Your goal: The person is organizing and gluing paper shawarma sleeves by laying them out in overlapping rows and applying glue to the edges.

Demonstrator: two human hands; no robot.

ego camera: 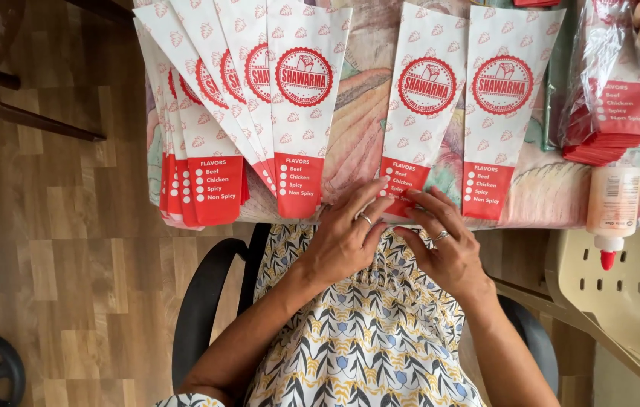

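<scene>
Nearest the camera is the person's lap in a leaf-patterned dress (369,339), seated on a dark chair (203,301). Above it, the left hand (342,241) and right hand (448,245) rest on the bench (553,196) edge, fingers loosely spread over the red bottom end of a paper sleeve (419,105); neither grip is closed on it, fingertips only press it flat. The sleeve looks light, thin and floppy, easy to crease, so it is probably best pinched at the red bottom edge or the side folds. A second single sleeve (502,105) lies just beside it. A fanned stack (244,90) to the left shows four printed faces, with more edges beneath. One glue bottle (612,207) and one plastic-wrapped bundle (612,98) lie at the right.
</scene>
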